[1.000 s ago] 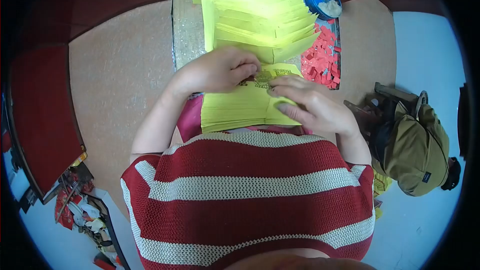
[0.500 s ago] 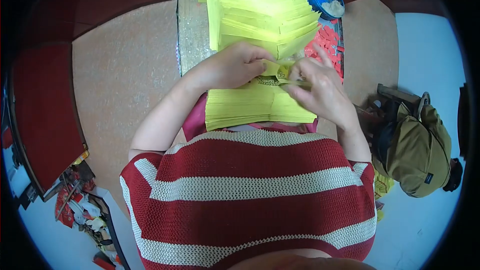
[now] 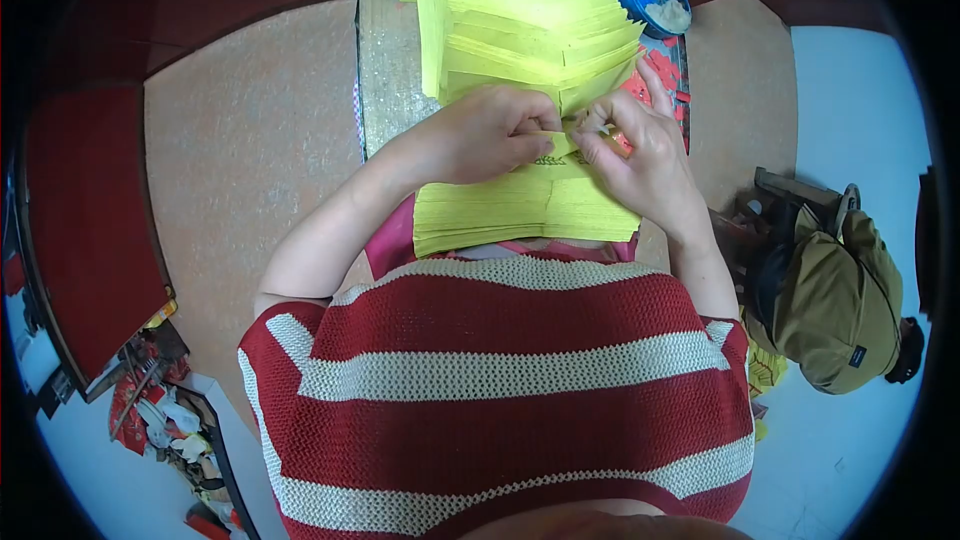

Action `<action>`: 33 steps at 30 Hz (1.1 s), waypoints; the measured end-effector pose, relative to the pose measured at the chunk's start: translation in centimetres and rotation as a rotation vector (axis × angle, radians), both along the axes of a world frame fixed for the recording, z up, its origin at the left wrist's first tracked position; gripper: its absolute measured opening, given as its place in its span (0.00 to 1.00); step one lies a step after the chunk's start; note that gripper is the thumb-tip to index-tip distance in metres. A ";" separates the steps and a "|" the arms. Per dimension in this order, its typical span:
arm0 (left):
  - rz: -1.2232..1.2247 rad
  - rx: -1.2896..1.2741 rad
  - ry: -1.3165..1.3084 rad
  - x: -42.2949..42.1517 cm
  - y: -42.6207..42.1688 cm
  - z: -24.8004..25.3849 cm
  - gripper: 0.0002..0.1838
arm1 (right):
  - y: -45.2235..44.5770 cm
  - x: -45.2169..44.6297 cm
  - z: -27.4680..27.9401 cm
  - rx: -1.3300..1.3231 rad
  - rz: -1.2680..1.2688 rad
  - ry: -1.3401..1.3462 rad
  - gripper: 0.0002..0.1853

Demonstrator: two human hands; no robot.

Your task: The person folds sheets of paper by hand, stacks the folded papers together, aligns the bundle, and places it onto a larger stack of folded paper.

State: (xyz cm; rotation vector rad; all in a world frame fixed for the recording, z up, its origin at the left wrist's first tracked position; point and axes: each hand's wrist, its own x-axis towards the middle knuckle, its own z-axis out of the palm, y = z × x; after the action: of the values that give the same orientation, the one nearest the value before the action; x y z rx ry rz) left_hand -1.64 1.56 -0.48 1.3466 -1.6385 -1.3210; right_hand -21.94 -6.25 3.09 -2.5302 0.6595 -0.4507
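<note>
Over the far part of the near yellow stack (image 3: pixel 480 212), left hand (image 3: pixel 495 137) and right hand (image 3: pixel 642 152) pinch a folded yellow flap (image 3: pixel 561 145) side by side, fanned yellow sheets (image 3: pixel 520 28) just beyond that stack; uneven pull could skew the fold or tear it.

Leftward room over tabletop (image 3: pixel 388 70) — paper stack (image 3: pixel 510 25) ahead

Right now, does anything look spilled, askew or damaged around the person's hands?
Small flat red pieces lie loose and scattered on the worn grey tabletop beside the bare right hand, which looks untidy, though perhaps deliberate. Beyond it, the fanned yellow paper stack has ragged, uneven edges. Nothing looks clearly damaged.
</note>
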 end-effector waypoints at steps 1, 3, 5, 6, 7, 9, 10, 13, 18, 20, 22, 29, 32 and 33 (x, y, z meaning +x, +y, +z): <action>-0.017 0.055 0.002 0.0 -0.1 0.6 0.08 | 0.1 0.1 -0.1 -0.013 -0.003 -0.033 0.07; -0.032 0.110 0.001 -0.1 -0.2 0.9 0.08 | 0.1 0.3 -0.1 0.001 -0.003 -0.030 0.07; 0.001 0.108 0.010 -0.1 -0.3 0.6 0.08 | 0.0 0.3 0.0 0.016 -0.002 -0.026 0.07; 0.001 0.107 0.010 0.0 -0.4 0.5 0.08 | -0.2 0.0 0.2 -0.038 -0.018 -0.021 0.06; -0.001 0.066 -0.013 0.0 -0.6 0.4 0.09 | -0.4 -0.2 0.5 -0.092 -0.032 -0.015 0.06; 0.003 0.029 -0.032 0.2 -0.9 0.3 0.09 | 0.0 -0.5 2.0 -0.143 0.001 -0.019 0.07; 0.020 0.046 -0.035 0.4 -1.3 0.4 0.09 | 0.5 -0.7 2.5 -0.195 0.029 -0.026 0.09; 0.077 -0.048 -0.079 0.9 -2.5 -0.3 0.10 | 1.6 -1.1 2.1 0.095 0.301 0.204 0.14; 0.357 -0.453 -0.226 1.4 -2.0 2.3 0.10 | 0.1 -1.1 0.0 0.448 0.159 0.052 0.13; 0.242 -0.356 -0.176 1.7 -1.2 3.6 0.10 | -0.3 -0.4 -0.3 0.275 0.086 0.014 0.09; 0.038 -0.215 -0.080 1.6 -0.4 3.4 0.12 | -0.1 0.3 0.0 0.132 0.033 -0.022 0.07; -0.113 0.069 -0.218 0.7 -0.9 0.5 0.16 | 1.0 -0.8 0.0 0.008 0.086 0.135 0.06; -0.078 0.244 -0.047 0.9 -0.7 1.4 0.14 | 0.7 -1.0 0.9 0.002 0.036 0.157 0.07; -0.078 0.245 -0.048 0.8 -0.5 1.0 0.14 | 0.6 -0.6 0.9 0.003 0.036 0.156 0.07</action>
State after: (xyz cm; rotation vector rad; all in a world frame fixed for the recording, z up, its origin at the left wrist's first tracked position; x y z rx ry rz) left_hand -0.88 1.09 0.48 1.4773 -1.6156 -1.5885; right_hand -22.53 -5.62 3.95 -2.5891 0.6696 -0.2410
